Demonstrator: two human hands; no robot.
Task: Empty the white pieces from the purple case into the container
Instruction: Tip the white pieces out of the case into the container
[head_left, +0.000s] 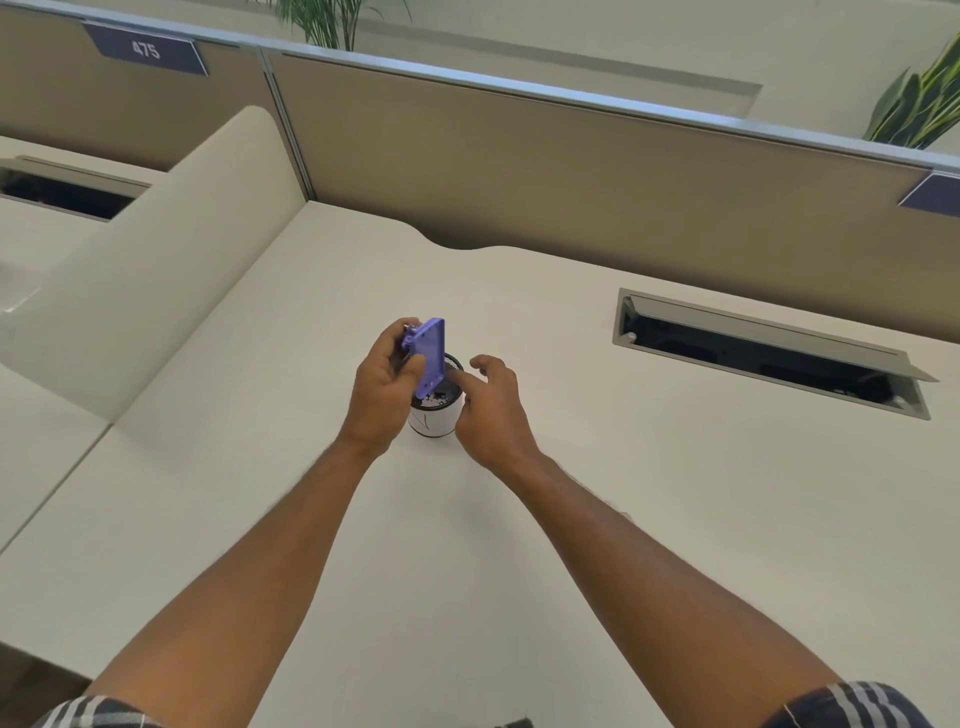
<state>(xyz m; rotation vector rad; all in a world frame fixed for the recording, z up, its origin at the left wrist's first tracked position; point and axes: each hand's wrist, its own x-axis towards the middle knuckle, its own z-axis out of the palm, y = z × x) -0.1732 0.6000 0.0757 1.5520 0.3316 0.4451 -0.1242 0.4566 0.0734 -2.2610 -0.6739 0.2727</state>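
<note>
My left hand (382, 387) grips a flat purple case (431, 356) and holds it tilted on edge over the mouth of a small round white container (435, 418) in the middle of the desk. White pieces (434, 399) lie inside the container against its dark inner wall. My right hand (491, 402) sits against the container's right side, thumb and forefinger apart, forefinger reaching toward the rim near the case's lower corner. Whether it grips the container cannot be told. The case's inside is hidden from view.
The container stands on a cream desk (571, 519). An open cable hatch (769, 348) is set into the desk at the right. A tan partition (571, 171) runs along the back, a cream divider (156, 249) stands at the left, and plants rise behind the partition.
</note>
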